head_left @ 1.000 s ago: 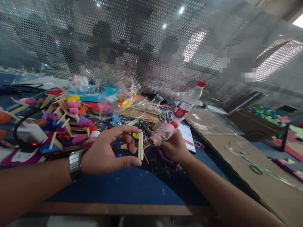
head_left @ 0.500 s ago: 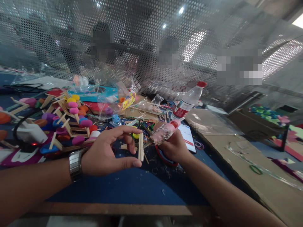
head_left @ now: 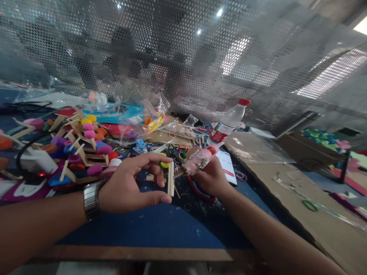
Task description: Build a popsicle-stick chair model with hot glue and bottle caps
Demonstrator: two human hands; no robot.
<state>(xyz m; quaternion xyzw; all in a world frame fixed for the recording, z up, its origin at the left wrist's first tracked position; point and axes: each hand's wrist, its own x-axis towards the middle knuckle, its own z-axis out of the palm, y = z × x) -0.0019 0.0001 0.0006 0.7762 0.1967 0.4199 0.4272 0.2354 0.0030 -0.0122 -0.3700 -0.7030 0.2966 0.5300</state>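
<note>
Above the blue surface (head_left: 137,231), the left grip (head_left: 127,187) is pinched on an upright wooden piece (head_left: 171,180); the right grip (head_left: 211,177) is clamped around a pink glue gun (head_left: 195,163), nozzle (head_left: 177,175) just beside that piece.

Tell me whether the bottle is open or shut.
The bottle is shut: its red cap sits on the neck.

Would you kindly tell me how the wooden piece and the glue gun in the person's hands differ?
The wooden piece is pale and slim; the glue gun is pink and bulkier.
The wooden piece stands nearly upright in the left hand; the glue gun slants in the right hand, pointing toward the wooden piece.
Both are held above the blue table.
</note>
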